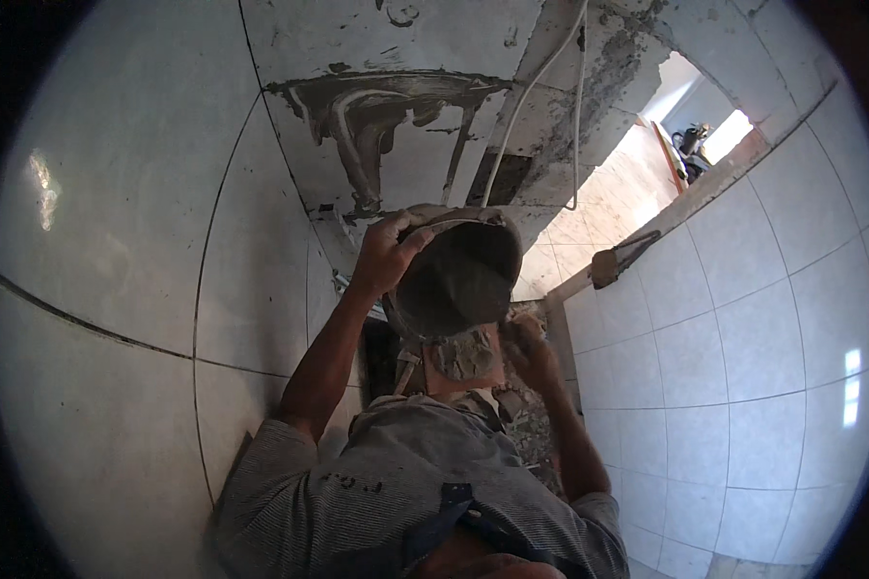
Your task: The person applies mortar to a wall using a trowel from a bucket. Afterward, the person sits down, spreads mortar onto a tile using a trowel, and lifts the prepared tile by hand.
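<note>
Left hand [388, 253] raised, fingers clamped on the rim of a mortar-caked bucket [458, 275], tipped against a tiled wall [145, 241] below a bare patch of grey mortar [376, 116]. Right hand [529, 349] lower, just beside the bucket, near rubble [531, 425]; grip impossible to tell.

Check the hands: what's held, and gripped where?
Left hand grips a mortar-caked bucket by its rim, tilted. Right hand is below it by the mortar; whether it holds anything cannot be told.
</note>
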### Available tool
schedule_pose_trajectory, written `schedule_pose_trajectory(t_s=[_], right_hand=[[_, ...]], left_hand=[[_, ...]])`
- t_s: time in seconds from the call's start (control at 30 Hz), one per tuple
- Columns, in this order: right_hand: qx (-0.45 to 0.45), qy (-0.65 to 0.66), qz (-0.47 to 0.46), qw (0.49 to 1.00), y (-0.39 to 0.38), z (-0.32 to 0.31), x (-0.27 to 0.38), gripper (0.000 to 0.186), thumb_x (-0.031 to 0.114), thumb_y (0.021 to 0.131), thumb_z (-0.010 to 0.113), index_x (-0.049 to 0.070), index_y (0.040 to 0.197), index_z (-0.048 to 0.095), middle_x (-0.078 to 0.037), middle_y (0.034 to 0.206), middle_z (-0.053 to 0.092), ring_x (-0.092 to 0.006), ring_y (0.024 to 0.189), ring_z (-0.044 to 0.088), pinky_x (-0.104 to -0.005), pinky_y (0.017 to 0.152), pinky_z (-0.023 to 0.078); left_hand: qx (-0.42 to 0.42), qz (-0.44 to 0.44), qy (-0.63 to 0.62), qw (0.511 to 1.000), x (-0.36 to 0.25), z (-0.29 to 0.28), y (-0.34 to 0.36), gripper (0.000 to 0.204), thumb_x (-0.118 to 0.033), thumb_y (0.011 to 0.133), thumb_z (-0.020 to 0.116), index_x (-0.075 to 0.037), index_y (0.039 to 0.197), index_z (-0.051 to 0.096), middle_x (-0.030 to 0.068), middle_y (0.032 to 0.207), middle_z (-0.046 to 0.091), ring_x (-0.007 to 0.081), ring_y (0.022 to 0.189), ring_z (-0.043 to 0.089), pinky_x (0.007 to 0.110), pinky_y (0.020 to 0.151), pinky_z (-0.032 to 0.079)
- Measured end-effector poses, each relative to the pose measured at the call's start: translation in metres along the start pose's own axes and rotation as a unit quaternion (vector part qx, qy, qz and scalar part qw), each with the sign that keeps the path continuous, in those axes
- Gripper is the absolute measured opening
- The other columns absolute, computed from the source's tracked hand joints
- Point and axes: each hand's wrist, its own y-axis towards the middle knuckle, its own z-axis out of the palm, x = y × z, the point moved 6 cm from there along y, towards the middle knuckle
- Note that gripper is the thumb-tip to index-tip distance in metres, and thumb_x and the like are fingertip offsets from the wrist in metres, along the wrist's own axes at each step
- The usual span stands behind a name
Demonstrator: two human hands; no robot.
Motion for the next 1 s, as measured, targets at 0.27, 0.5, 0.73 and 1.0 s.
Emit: schedule_pose_trajectory(t_s=[0.27,0.5,0.73,1.0], right_hand=[[-0.079,-0.395,-0.065,0.913,0.012,-0.002,-0.008,0.037,0.017,0.078,0.054,0.016,0.115,0.047,-0.017,0.090,0.055,-0.0361,0.084,0.055,-0.0475,0.068,0.042],[0.011,-0.033,-0.024,0.999,-0.015,0.056,0.008,0.034,0.012,0.081,0.050,0.006,0.114,0.050,-0.019,0.105,0.057,-0.0369,0.096,0.055,-0.0413,0.079,0.045],[-0.021,0.144,-0.029,0.989,-0.022,0.067,0.045,0.038,0.022,0.089,0.046,-0.001,0.118,0.047,-0.020,0.103,0.058,-0.0273,0.095,0.058,-0.0359,0.078,0.045],[-0.055,0.395,0.030,0.917,-0.013,0.080,0.037,0.033,0.020,0.088,0.049,-0.001,0.114,0.050,-0.008,0.097,0.058,-0.0147,0.085,0.052,-0.0281,0.074,0.043]], left_hand=[[0.043,0.012,0.075,0.996,-0.006,0.024,0.004,0.028,-0.022,0.080,0.059,0.002,0.094,0.061,0.0139,0.089,0.061,0.0231,0.082,0.058,0.033,0.075,0.043],[0.076,0.110,0.045,0.990,-0.018,0.025,-0.007,0.033,-0.025,0.082,0.057,0.004,0.096,0.059,0.0160,0.088,0.060,0.0241,0.080,0.057,0.036,0.074,0.043],[0.021,0.166,0.043,0.985,-0.014,0.038,-0.024,0.030,-0.023,0.081,0.059,0.004,0.095,0.059,0.0113,0.082,0.058,0.0183,0.074,0.054,0.032,0.070,0.043],[-0.053,0.045,-0.053,0.996,0.054,0.038,-0.059,0.027,-0.023,0.081,0.058,0.003,0.090,0.057,0.0106,0.078,0.058,0.0188,0.070,0.054,0.031,0.066,0.043]])
